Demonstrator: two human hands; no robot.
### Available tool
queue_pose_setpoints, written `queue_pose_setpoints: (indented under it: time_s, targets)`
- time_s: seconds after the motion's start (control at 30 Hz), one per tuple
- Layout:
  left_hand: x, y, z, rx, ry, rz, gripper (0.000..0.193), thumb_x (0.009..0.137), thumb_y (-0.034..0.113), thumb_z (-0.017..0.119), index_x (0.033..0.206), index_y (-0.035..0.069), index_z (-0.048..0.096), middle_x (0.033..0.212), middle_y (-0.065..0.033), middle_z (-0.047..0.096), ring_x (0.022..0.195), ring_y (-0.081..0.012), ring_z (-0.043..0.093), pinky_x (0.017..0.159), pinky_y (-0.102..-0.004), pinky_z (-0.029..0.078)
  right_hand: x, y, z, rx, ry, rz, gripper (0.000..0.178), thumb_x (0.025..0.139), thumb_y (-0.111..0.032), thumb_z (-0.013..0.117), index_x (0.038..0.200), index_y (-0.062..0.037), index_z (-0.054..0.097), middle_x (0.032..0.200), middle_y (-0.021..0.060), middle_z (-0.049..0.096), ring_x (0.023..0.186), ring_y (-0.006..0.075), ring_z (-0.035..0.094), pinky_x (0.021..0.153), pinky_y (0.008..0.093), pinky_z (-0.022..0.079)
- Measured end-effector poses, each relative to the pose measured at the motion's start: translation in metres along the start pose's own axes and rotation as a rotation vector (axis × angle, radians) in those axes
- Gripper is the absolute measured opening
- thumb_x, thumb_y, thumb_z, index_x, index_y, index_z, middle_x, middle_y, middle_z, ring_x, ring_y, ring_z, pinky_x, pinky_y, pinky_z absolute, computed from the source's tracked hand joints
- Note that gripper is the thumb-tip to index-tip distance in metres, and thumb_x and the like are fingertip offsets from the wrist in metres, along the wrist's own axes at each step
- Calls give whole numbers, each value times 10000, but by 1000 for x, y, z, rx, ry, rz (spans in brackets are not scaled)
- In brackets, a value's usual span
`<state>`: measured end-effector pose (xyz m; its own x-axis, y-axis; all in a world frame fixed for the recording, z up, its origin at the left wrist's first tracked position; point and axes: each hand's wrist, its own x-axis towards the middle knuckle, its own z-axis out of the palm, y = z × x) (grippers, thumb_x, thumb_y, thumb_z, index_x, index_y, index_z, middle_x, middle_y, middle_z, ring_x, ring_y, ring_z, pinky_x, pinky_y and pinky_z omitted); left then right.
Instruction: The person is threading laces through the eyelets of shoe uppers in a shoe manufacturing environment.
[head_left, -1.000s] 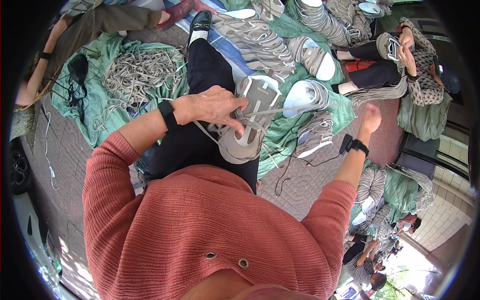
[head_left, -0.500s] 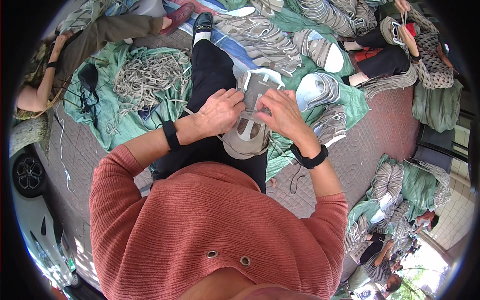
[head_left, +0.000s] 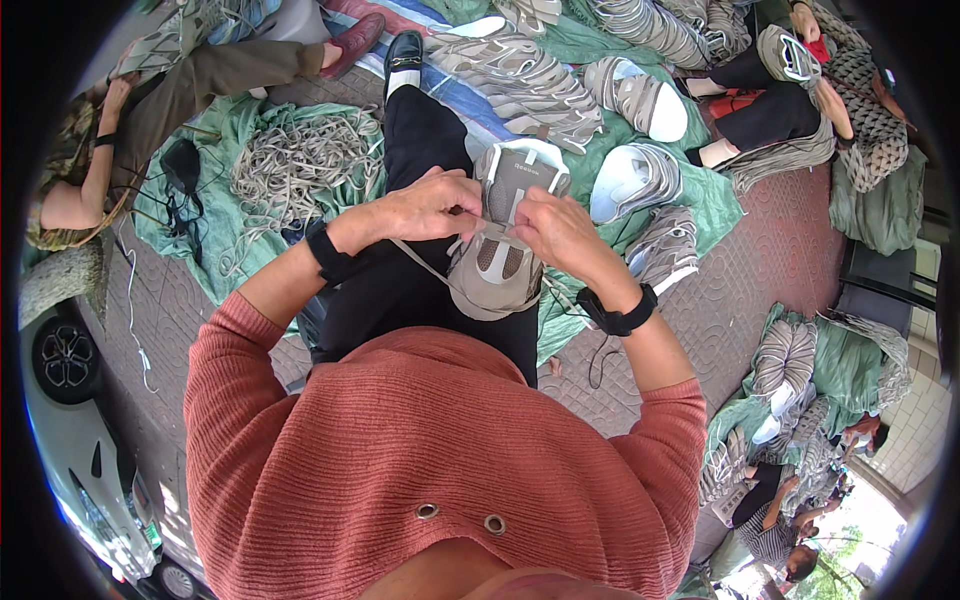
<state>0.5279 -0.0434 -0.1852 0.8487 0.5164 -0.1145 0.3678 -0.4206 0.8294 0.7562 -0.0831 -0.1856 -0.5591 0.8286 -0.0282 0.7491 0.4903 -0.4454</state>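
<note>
In the head view, pale lettering [head_left: 531, 168] is borne by the tongue [head_left: 503, 190] of a grey shoe upper [head_left: 482, 298] held over dark trousers [head_left: 385, 305]. The left hand [head_left: 440, 205] and right hand [head_left: 562, 235] are closed in pinches at its middle, on what cannot be told. Since a second ago, the right hand has been brought in from the right.

Between the left hand [head_left: 437, 203] and right hand [head_left: 555, 232], the shoe upper [head_left: 492, 285] is taupe trimmed white. Below them, a ribbed coral sweater [head_left: 440, 420]; left of them, greyish-beige laces [head_left: 290, 170] on green sheeting [head_left: 215, 268].
</note>
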Motion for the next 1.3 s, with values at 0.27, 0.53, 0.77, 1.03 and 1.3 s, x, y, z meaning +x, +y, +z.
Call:
queue_pose_setpoints:
  time_s: [0.27,0.53,0.77,1.03,1.3]
  targets:
    - [-9,-6,-2,4,86,54,143,740,97,640,674,42,526,796,-17,513,845,-201,450,823,-341,308,13,15,-8,1087,-509,610,90,816,-106,542,809,-18,559,589,-21,458,471,113,487,433,235,408]
    - [3,-13,14,-149,178,204,155,682,33,661,697,44,508,918,-52,514,919,-237,447,824,-346,354,-41,116,-72,2006,562,701,52,818,-101,500,792,-57,509,640,-8,526,369,71,348,593,276,408]
    - [4,-12,34,-58,223,166,358,610,-25,688,907,79,517,1023,-60,460,979,-263,426,853,-345,376,-64,171,-125,2340,659,481,57,814,-29,429,773,-35,469,662,-1,538,318,68,258,680,263,344]
    - [26,2,26,-68,148,-95,290,700,19,612,952,60,474,881,-81,487,751,-270,538,679,-355,459,-57,152,-127,1201,735,730,215,875,-202,532,998,-26,526,859,85,579,630,110,577,641,311,500]
    - [53,15,49,526,345,110,242,686,140,665,827,2,525,886,-113,505,846,-270,578,655,-362,498,-93,71,57,1202,-347,1129,680,858,-628,365,738,-13,630,566,25,499,367,77,348,336,214,290]
